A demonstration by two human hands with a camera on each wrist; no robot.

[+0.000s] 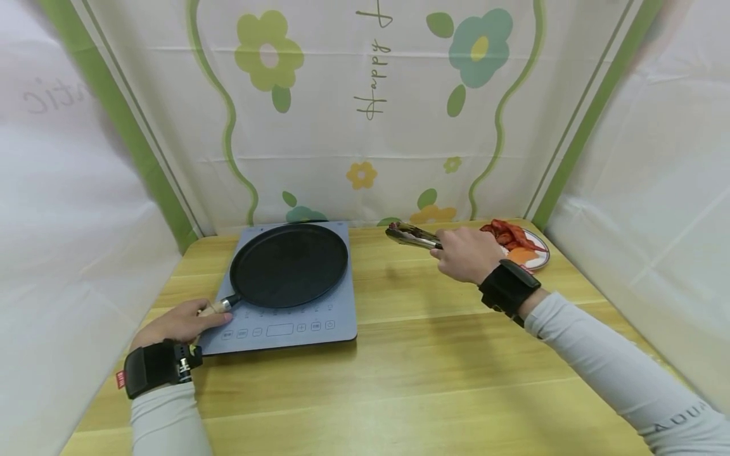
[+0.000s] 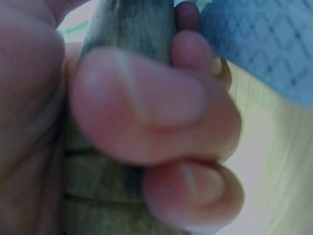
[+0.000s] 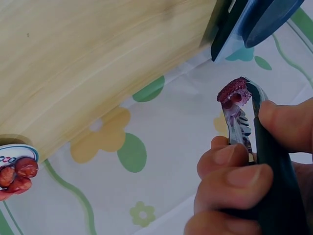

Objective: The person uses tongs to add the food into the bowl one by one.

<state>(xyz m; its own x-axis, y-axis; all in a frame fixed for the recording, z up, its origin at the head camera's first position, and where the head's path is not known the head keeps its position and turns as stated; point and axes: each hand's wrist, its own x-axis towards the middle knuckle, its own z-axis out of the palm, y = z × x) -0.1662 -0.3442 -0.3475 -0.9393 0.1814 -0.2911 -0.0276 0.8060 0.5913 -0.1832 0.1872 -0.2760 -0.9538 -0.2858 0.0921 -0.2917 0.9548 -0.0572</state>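
Observation:
My left hand (image 1: 179, 322) grips the wooden handle (image 2: 132, 29) of a flat black frying pan (image 1: 291, 266). Up close in the left wrist view, its fingers curl round that handle. The pan sits on a grey induction cooktop (image 1: 342, 316). Over the table's far side, my right hand (image 1: 470, 253) holds dark-handled metal tongs (image 1: 415, 238), tips pointing left toward the pan. Between the tong tips is a small dark red, bumpy piece of food (image 3: 234, 90). Just beyond the right hand, a white plate (image 1: 544, 254) carries red sausage-like pieces (image 1: 507, 233) and something orange.
The wooden table (image 1: 399, 367) extends between the cooktop and the plate. A floral cloth curtain (image 1: 319, 126) hangs along the back edge, with white cloth walls at both sides. Touch buttons line the cooktop's front.

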